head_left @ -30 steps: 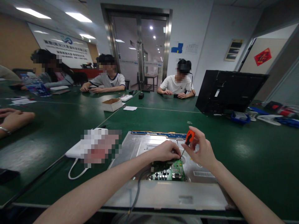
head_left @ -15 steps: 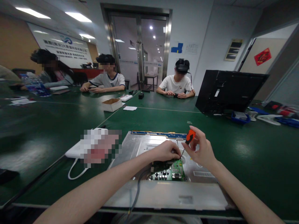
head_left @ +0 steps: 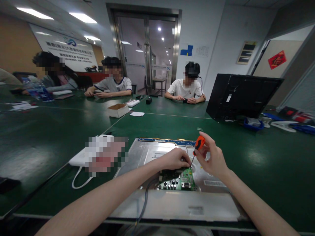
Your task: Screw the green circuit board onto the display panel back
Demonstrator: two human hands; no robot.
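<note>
An orange and black screwdriver is pinched by its handle in my right hand. Its thin shaft slants down to the upper right corner of a green circuit board. My left hand is closed above the board, fingertips together beside the screwdriver's tip; whatever they pinch is hidden. The board sits on the metal back of a display panel, which lies flat on the table. A narrow blue board runs along the panel's far edge. A grey cable leaves the green board toward me.
A white device with a cord, partly blurred, lies left of the panel on the green table. Farther off are an open box, a black monitor and a blue tray. Several people sit across the table.
The screwdriver handle has turned slightly in my right fingers, which have shifted their grip. My left hand and the panel keep their place. Another person's hands at the left have gone from view.
</note>
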